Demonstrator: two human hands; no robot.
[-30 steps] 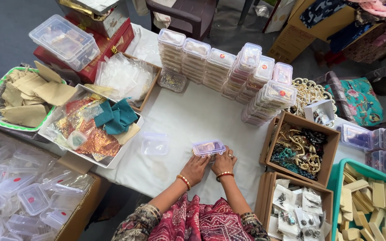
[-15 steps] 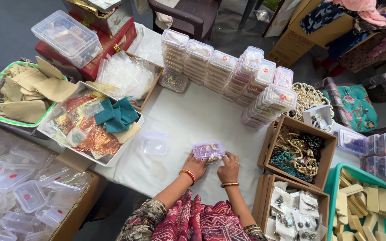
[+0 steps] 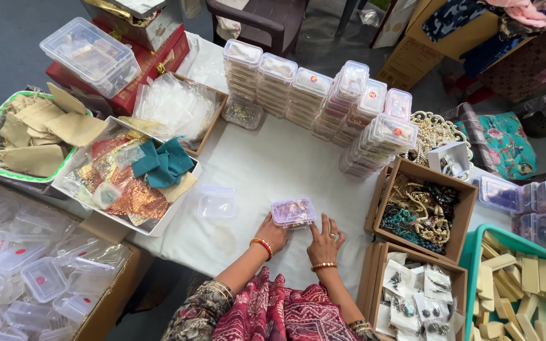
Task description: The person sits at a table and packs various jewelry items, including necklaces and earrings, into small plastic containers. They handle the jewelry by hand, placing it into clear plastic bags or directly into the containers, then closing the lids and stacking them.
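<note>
Packing step: left hand [image 3: 272,235] and right hand [image 3: 325,240], fingers spread, pressing filled box [image 3: 293,211] shut. Next needs firm, even lid snap. Empty box [image 3: 217,202] just left.

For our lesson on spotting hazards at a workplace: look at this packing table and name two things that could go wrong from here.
1. The stacks of filled boxes stand tall, and the right-hand ones lean; a knock of the table could topple them onto the jewellery box.
2. Both hands, left hand and right hand, press on the small clear box; if its lid is not seated, the contents may spill on the white cloth.
</note>
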